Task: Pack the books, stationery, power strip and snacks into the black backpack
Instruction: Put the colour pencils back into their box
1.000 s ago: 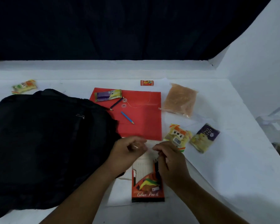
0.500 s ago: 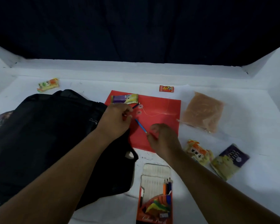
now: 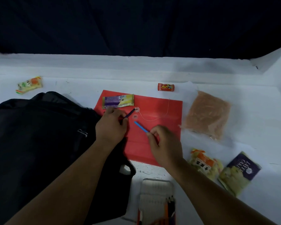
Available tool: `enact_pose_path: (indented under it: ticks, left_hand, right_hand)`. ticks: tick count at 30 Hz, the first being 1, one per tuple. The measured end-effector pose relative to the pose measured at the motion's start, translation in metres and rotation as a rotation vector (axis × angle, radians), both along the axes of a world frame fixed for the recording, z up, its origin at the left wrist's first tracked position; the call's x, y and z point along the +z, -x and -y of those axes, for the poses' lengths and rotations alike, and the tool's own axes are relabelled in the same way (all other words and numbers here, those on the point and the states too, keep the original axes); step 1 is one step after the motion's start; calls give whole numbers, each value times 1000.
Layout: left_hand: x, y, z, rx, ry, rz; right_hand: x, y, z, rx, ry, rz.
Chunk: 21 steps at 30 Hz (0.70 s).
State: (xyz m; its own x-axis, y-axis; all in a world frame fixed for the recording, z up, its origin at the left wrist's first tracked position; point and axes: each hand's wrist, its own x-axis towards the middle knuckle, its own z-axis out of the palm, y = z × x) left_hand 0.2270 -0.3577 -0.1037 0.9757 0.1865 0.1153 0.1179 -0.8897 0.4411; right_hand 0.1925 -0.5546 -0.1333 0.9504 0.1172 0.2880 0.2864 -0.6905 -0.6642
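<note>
The left hand [image 3: 111, 125] is curled around a dark pencil [image 3: 129, 113], pinching its lower end so the tip slants up and to the right over a red envelope [image 3: 159, 111]. The right hand [image 3: 165, 144] has its fingertips closed on the near end of a blue pencil [image 3: 141, 126], which lies flat on the same envelope, pointing up and to the left. The two pencils are near each other but apart, with the envelope's two round string fasteners between their tips. A purple and yellow snack packet [image 3: 118, 101] lies across the envelope's far left corner, just beyond the left hand. The black backpack [image 3: 39, 143] lies flat on the left of the white table [image 3: 258, 127], its right edge overlapping the envelope's left side and passing beneath the left forearm. To the right of the envelope is a clear bag with pinkish contents [image 3: 207, 114]; nearer the person are an orange and yellow snack packet [image 3: 205, 164] and a purple packet [image 3: 239, 172], side by side. A small red candy [image 3: 166, 87] sits beyond the envelope, and another snack packet [image 3: 29, 84] lies at the far left. An open pencil box [image 3: 156, 202] sits at the near edge between the forearms.
</note>
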Motion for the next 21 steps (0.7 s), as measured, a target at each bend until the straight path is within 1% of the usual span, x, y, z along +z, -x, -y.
enact_pose_path:
  ticks: [3, 8, 11, 14, 16, 19, 20, 21]
  left_hand:
    - [0, 1, -1, 6, 74, 84]
    - [-1, 9, -7, 36, 344, 251]
    - [2, 17, -7, 25, 447, 303]
    - [13, 30, -5, -17, 506, 297]
    - [23, 46, 1, -42, 514, 318]
    - [31, 84, 12, -124, 636, 309]
    - [30, 99, 15, -172, 632, 298]
    - [28, 113, 16, -249, 580, 311]
  right_hand:
    - [4, -1, 3, -55, -99, -63]
    - [13, -2, 3, -49, -132, -172]
    - [25, -2, 5, -39, -123, -282]
    - [37, 12, 9, -51, -139, -327]
    - [41, 30, 14, -109, -235, -319]
    - [45, 64, 21, -165, -427, -284]
    - [45, 75, 24, -158, -479, -259]
    - [45, 85, 27, -152, -521, -227]
